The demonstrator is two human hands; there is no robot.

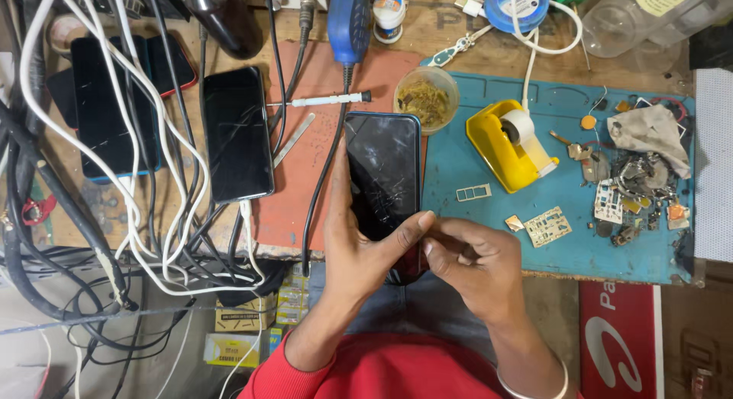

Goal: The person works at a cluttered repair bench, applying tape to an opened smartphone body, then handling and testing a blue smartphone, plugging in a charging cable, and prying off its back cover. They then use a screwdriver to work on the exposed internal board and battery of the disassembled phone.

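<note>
The counter (473, 44) carries a blue work mat (473, 185), and at its near edge lies the cracked smartphone (384, 174), screen up, half on the red pad (305, 139); the left hand (351, 250) cradles the phone's lower left side, thumb stretched across its bottom corner; the right hand (473, 269) is curled, fingertips pinched at that same corner, what they hold hidden; the step seems to be working that lower edge, which calls for a fine, steady grip; a yellow tape dispenser (508, 143) stands nearby.
</note>
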